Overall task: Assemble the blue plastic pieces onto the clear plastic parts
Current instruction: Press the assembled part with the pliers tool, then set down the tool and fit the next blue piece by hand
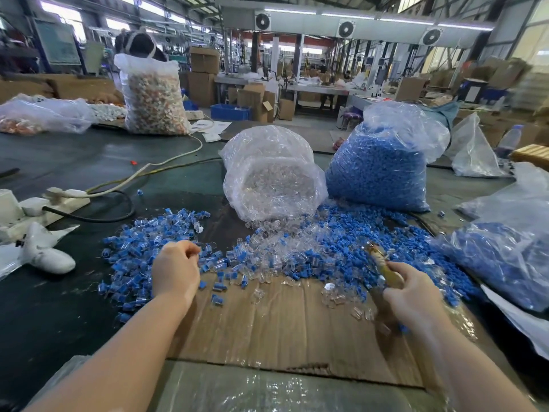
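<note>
Clear plastic sheeting (267, 394) is seen nearest the camera, laid along the table's near edge, with a flattened cardboard sheet (282, 331) spread just beyond it on the dark green table (59, 307). Two bare forearms are extended over the cardboard.

Behind the work area, a tall bag of blue plastic pieces (383, 168) is stood upright, and a bag of clear plastic parts (273, 179) is tipped beside it on its left, its mouth spilling onto the table. A second bag of blue pieces (505, 263) is lain at the right edge. Farther back on the left, a bag of mixed orange and white parts (154, 99) is stood upright.

Loose blue pieces (401, 242) are heaped at the foot of the tall bag, and loose clear parts (267, 251) are scattered in the middle, some of them onto the cardboard. A heap of assembled blue-and-clear units (139, 251) is gathered to the left.

The left hand (175, 272) is held over that heap with its fingers curled inward; whether anything is pinched cannot be told. The right hand (413, 295) is clamped around a brownish, motion-blurred object (383, 266) that cannot be identified.

A white power strip (50, 203) with its cables is lain on the left of the table.
</note>
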Demonstrator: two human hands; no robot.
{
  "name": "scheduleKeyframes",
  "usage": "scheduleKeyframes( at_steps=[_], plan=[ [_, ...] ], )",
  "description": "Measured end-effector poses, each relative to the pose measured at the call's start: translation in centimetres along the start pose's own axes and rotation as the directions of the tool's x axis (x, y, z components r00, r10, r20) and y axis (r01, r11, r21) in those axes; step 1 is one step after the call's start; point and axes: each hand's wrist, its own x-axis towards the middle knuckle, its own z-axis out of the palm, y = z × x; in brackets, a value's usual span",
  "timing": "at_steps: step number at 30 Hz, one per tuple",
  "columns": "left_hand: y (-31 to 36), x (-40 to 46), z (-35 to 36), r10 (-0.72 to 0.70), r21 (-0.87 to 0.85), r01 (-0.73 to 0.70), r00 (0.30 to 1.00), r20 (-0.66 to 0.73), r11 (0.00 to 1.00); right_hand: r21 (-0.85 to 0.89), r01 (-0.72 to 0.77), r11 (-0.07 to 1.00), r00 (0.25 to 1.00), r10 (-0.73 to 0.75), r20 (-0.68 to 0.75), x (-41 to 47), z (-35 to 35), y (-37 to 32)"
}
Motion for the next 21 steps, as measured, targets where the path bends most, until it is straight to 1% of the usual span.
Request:
scheduleKeyframes(
  at_steps=[2,4,6,9,12,15,18,21],
  plan=[
    [-0.1,-0.2,0.1,0.018,0.018,-0.019,0.999,0.038,1.000,-0.121,-0.043,0.992,0.999,0.042,-0.014,0.7,-0.1,1.1],
    [0.2,-0.7,0.3,0.065,0.036,-0.066,0.997,0.050,0.997,-0.224,-0.062,0.973,0.998,0.061,-0.009,1.1,-0.1,2.0],
    [0.9,-1.4,0.6,0.135,0.051,-0.136,0.990,0.032,0.989,-0.299,-0.059,0.953,0.998,0.058,-0.010,1.3,-0.2,2.3],
    [2.4,-3.0,1.2,0.232,-0.004,-0.232,0.972,0.024,0.973,-0.397,-0.031,0.917,0.999,0.032,-0.004,1.3,-0.2,2.2],
    [4.2,-5.0,2.1,0.335,-0.100,-0.329,0.941,0.044,0.939,-0.471,-0.011,0.882,1.000,0.019,0.012,1.2,0.0,2.0],
    [5.7,-7.0,3.6,0.413,-0.183,-0.388,0.902,0.128,0.903,-0.533,-0.001,0.846,1.000,0.011,0.016,1.1,0.2,1.9],
    [6.6,-8.5,4.9,0.457,-0.214,-0.416,0.865,0.207,0.884,-0.548,-0.001,0.837,0.999,0.021,0.031,1.2,0.2,1.8],
    [6.8,-9.4,6.1,0.481,-0.176,-0.448,0.837,0.261,0.876,-0.530,-0.006,0.848,1.000,0.010,0.005,1.2,0.3,1.7]
  ],
)
